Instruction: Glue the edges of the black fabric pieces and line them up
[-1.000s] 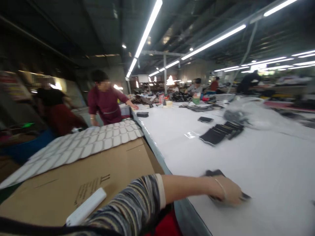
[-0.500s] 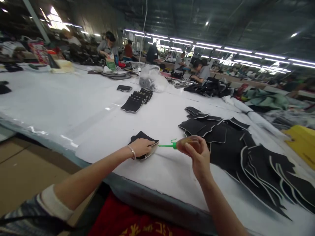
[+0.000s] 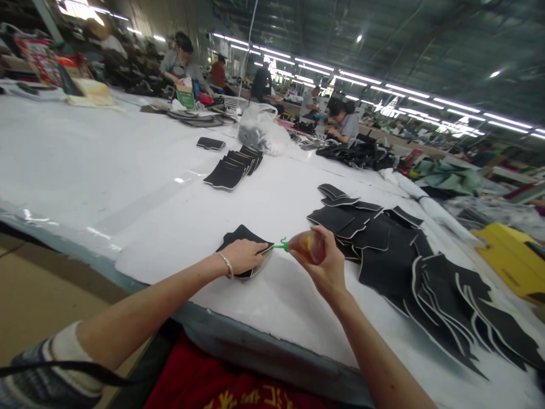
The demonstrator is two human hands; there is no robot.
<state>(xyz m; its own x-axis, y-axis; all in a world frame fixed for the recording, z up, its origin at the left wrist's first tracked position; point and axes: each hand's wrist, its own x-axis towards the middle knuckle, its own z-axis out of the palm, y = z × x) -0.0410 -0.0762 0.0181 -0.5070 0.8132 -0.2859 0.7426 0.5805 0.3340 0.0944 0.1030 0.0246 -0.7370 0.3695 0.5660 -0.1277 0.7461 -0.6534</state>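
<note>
A worker's left grip (image 3: pixel 242 255), fingers together, presses on a dark piece (image 3: pixel 239 234) lying on a white-covered counter (image 3: pixel 162 204); whether the thumb pinches it from below cannot be told. Just to the right, the right grip (image 3: pixel 327 266) pinches a bottle of amber liquid (image 3: pixel 310 247), its green nozzle (image 3: pixel 284 245) aimed at the piece's corner, beside the left fingertips. Whether the tip touches, or any liquid flows, is too small to tell. The step in hand appears to be lining up the nozzle with the edge, perhaps to apply the liquid; the next move calls for a firm left hold and a steady, light squeeze, with the tip kept clear of the fingers. To the right of the right grip spreads a loose pile of dark pieces (image 3: pixel 381 270). Beyond the left grip lie an overlapping row of dark pieces (image 3: pixel 225 174) and, farther off, a clear plastic bag (image 3: pixel 269 135). In the background, a co-worker (image 3: pixel 171 61) bends over dark goods.
</note>
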